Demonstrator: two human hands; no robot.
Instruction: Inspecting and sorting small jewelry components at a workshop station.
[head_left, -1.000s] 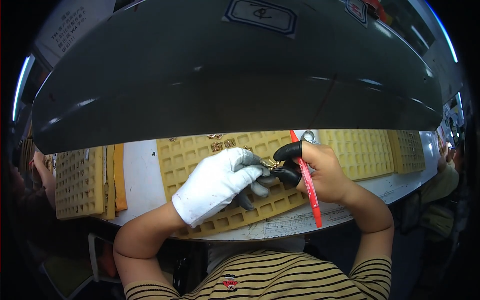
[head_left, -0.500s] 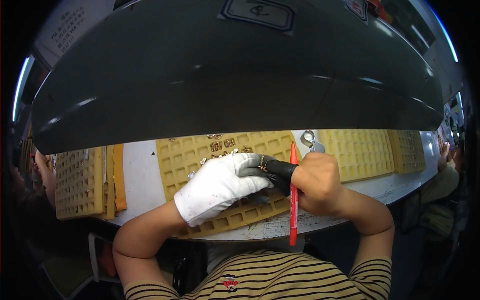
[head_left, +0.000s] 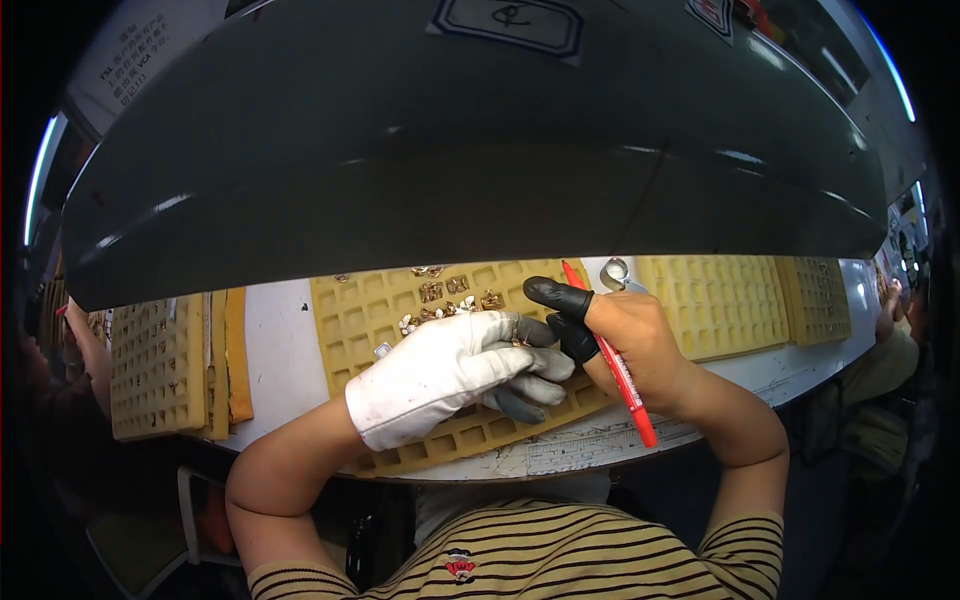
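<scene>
My left hand (head_left: 465, 375), in a white glove with greyish fingertips, is curled around a small gold-coloured jewellery piece (head_left: 521, 342), mostly hidden by the fingers. Just right of it, my right hand (head_left: 640, 350) grips a slanted red pen (head_left: 625, 385); black finger cots cover the tips of two digits, which hover beside the glove. Under both hands lies a yellow foam tray (head_left: 344, 318) with square pockets, holding several small gold and silvery pieces (head_left: 432, 291) behind the glove. A small white tag (head_left: 382, 349) sits beside the glove.
Foam trays stand at the left (head_left: 160, 365) and right (head_left: 715, 300) on the white table (head_left: 280, 335). A round metal-rimmed object (head_left: 614, 271) sits behind the pen. A dark hood (head_left: 470, 170) overhangs the table. Other people's hands show at far left (head_left: 90, 350) and far right (head_left: 885, 315).
Since half a second ago my right fingertips have lifted away from the glove and the pen has swung from upright to slanted. My left hand has shifted slightly right.
</scene>
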